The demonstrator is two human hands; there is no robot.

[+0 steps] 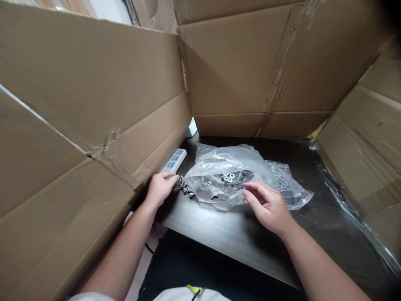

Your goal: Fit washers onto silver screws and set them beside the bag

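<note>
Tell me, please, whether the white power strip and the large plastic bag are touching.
Apart. The head view shows dark tabletop between the white power strip and the left edge of the large plastic bag.

A large clear plastic bag (232, 155) lay gaping on a dark table (200, 228), metal washers (229, 180) inside it. Just left of the bag sat a pile of bolts (186, 189), and farther left of it was the left hand (160, 188). The right hand (269, 207) curled at the bag's right front. A white power strip (174, 160) lay left of the bag's far side, a smaller clear bag (290, 182) at its right, cardboard walls (234, 71) behind.
</note>
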